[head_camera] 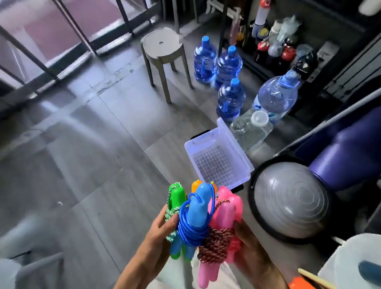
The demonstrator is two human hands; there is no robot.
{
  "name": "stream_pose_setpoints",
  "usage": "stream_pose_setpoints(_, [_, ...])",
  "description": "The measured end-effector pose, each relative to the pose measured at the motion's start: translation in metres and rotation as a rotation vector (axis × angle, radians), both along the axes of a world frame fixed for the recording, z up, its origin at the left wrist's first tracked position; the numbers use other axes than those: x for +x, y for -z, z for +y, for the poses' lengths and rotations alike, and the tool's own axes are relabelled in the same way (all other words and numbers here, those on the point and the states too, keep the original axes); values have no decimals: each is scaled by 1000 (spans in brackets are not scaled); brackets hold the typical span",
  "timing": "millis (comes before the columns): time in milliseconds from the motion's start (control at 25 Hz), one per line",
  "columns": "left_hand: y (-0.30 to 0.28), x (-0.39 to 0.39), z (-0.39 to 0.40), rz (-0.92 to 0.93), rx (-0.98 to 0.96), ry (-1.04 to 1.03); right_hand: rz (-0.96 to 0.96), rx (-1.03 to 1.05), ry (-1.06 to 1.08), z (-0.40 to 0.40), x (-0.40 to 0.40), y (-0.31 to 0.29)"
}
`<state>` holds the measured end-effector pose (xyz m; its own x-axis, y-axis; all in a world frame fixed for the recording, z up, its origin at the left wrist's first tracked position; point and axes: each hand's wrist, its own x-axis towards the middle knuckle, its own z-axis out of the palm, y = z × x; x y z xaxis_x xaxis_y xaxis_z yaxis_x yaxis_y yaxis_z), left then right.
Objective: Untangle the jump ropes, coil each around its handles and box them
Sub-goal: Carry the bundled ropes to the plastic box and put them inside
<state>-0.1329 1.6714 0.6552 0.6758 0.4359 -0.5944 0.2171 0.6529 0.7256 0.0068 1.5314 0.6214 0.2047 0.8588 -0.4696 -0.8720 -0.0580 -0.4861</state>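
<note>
A person's left hand and right hand press in from either side on a bundle of coiled jump ropes at the lower centre of the frame, both hands closed against it so the loose sets stay packed together for carrying. From left to right the bundle holds a green-handled rope bound in pale green cord, a blue-handled rope wound in blue cord, and a pink-handled rope wrapped in red-and-white cord; an orange handle shows just behind the blue one. Each cord appears already wound round its handles, which suggests the untangling and coiling are done and only the boxing is left. Just above the bundle, at centre right, a clear plastic box lies on the grey tiled floor with its lid hinged open, and its gridded bottom shows nothing inside. Beside the box sits a grey dome-shaped balance trainer, and blue water bottles stand in the upper centre near a stool
</note>
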Motion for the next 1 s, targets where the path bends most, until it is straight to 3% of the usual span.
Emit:
stream_pose_setpoints(160, [-8,49,89,-10,-11,59,36,22,40,83,47,-10])
stream_pose_setpoints(400, [6,124,211,-18,-57,318,46,-82,239,168,89,-3])
stream_pose_setpoints(680, [63,162,329,-38,-273,598,93,-212,626,266,78,27])
stream_pose_setpoints(1000, [148,213,367,31,-346,841,206,-337,952,303,61,121])
